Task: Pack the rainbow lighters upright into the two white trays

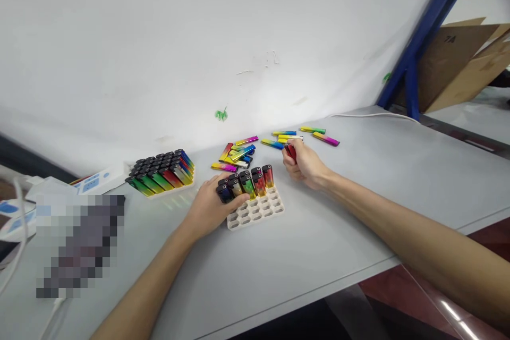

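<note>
In the head view, a cream tray (257,218) with rows of oval slots lies on the table. Several upright lighters (247,186) with black tops fill its back rows, while the front slots show bare. My left hand (211,204) wraps round the left end of these lighters, thumb across their front and fingers mostly hidden behind. To the right of the tray, my right hand (303,162) is closed on a red lighter (291,153), held just above or at the table. Loose two-tone lighters (239,154) lie in a pile behind the tray.
More loose lighters (325,138) lie near the wall. A second tray (175,191), packed with upright lighters, stands at the left. Beyond it are a white box (99,180), a blurred-out dark object (83,244) and a cable (56,308). A blue metal frame (412,82) rises at the right.
</note>
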`<state>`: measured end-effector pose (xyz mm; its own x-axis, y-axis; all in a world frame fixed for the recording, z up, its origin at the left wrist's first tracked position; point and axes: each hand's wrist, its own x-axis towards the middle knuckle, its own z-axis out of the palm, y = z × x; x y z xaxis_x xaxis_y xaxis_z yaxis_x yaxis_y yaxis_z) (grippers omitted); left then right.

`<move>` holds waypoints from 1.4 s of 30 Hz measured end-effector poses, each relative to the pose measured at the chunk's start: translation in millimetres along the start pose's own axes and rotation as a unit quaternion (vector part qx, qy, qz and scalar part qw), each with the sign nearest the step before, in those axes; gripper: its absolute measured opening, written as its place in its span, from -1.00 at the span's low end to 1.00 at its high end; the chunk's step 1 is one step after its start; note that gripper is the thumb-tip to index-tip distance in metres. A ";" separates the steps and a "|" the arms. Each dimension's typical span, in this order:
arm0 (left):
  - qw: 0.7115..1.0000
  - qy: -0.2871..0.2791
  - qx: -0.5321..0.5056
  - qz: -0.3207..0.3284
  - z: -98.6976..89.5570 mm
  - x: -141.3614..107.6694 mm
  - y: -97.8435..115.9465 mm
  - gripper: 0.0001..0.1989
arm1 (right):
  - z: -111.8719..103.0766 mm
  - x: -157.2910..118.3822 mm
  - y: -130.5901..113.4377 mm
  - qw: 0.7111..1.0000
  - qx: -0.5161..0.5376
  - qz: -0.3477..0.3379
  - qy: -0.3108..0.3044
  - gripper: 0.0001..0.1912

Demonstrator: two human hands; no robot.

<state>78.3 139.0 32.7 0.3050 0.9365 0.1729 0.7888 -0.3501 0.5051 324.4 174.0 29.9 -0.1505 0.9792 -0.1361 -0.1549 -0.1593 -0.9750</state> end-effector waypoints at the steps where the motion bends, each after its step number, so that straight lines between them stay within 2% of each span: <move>1: 1.000 -0.003 -0.001 -0.001 -0.1 -0.1 0.1 -0.72 | 0.0 -0.4 -1.0 1.000 0.002 -0.001 0.001 -0.53; 8: 0.999 -0.019 0.012 -0.025 -0.4 0.0 1.5 -0.70 | -0.5 0.3 0.8 1.000 -0.003 -0.001 0.013 -0.45; 12: 1.000 -0.012 0.017 -0.012 0.5 0.0 0.0 -0.70 | -2.1 3.0 1.4 0.997 -0.033 -0.063 0.028 -0.51; 18: 1.000 -0.004 0.013 -0.005 1.5 -0.1 -2.1 -0.69 | -12.5 -1.7 -13.1 0.975 -0.154 -0.158 -0.003 -0.63; 20: 1.000 -0.001 0.016 -0.001 1.5 0.0 -2.0 -0.69 | -16.8 -4.0 -17.5 0.971 -0.162 -0.174 -0.020 -0.64; 26: 1.000 0.003 0.001 0.019 1.8 -0.1 -2.2 -0.73 | -21.4 -8.6 -20.8 0.969 -0.169 -0.144 -0.105 -0.69; 33: 1.000 -0.007 0.007 0.013 0.9 -0.3 -0.4 -0.72 | -17.4 -11.8 -15.4 0.944 -0.236 -0.131 -0.188 -0.74; 42: 1.000 0.004 -0.003 0.020 1.7 -0.3 -0.8 -0.72 | -14.6 -12.9 -12.3 0.943 -0.229 -0.185 -0.156 -0.71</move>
<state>78.5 138.9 30.9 0.3318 0.9219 0.1999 0.7731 -0.3872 0.5024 342.5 165.2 41.1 -0.4594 0.8613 0.2168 0.1736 0.3265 -0.9291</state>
